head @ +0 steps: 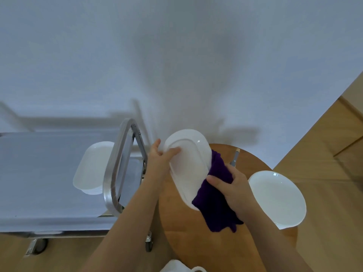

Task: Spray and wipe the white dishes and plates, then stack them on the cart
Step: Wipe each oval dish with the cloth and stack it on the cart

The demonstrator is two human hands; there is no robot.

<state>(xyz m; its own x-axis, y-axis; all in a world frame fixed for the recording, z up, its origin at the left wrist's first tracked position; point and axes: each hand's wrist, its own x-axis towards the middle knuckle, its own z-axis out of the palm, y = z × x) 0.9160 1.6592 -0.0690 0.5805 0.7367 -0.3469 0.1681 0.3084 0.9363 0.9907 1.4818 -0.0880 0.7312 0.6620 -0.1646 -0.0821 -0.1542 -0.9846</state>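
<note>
A metal cart (59, 183) with a flat, smooth grey top and a rounded, shiny tube handle (115, 173) is standing to the left of the person's left fingers, and a stack of white rounded-rectangle dishes (90, 167) is sitting on it, just beyond the handle. A round wooden table (196, 242) with a smooth surface is lying under both hands. Over it, the left hand (161, 160) is gripping the far end of a glossy white oval dish (188, 163), thumb pressed on its upturned underside and fingers curled behind the rim, tilting it. The right hand (229, 185) is clutching a soft, knitted dark purple cloth (214, 197), its fingers closing around the fabric and pressing it against the dish's near edge. A smooth white round plate (279, 199) is resting on the table just right of the right fingers. A slim grey bottle neck (234, 158) is poking up just beyond those fingers.
</note>
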